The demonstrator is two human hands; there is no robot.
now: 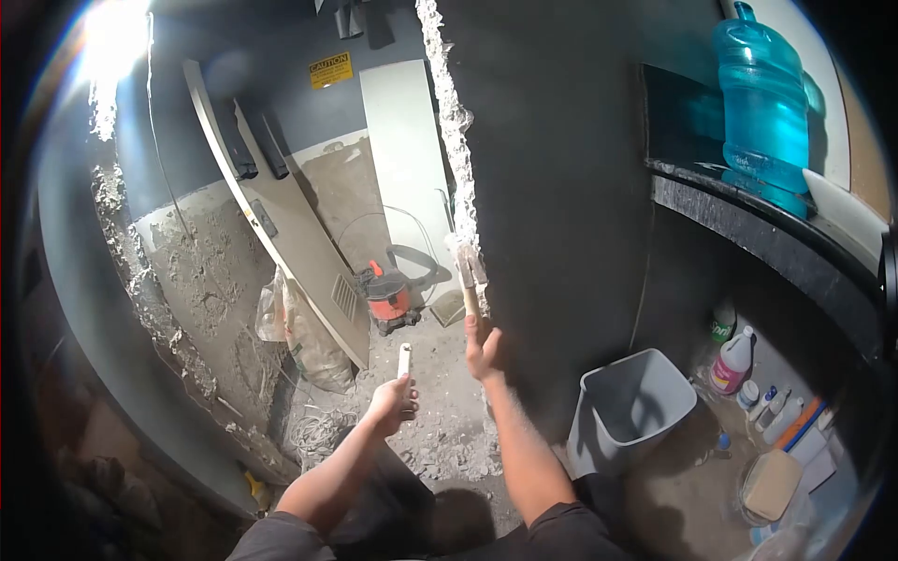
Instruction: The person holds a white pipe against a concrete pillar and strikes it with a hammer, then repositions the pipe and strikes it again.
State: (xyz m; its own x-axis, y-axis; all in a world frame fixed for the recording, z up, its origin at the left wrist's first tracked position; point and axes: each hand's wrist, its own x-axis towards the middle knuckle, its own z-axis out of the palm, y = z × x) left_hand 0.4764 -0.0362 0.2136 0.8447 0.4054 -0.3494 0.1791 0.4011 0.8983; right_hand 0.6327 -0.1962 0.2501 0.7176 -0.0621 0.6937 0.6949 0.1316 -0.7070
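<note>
My left hand (pixel 391 404) is closed around a short white bar (pixel 405 359), which points upward from the fist. My right hand (pixel 483 350) is raised against the rough broken wall edge (pixel 456 140). It grips a narrow flat tool with a pale handle (pixel 470 297), whose upper end touches the crumbly plaster. The exact kind of either item is too small to tell. Grey rubble (pixel 458 453) lies on the floor below both hands.
A red and black shop vacuum (pixel 388 297), a leaning door (pixel 290 220), a white panel (pixel 402 140) and a filled sack (pixel 313 341) stand ahead. On the right are a grey bin (pixel 599 411), several bottles (pixel 732 360) and a blue water jug (pixel 762 98) on a shelf.
</note>
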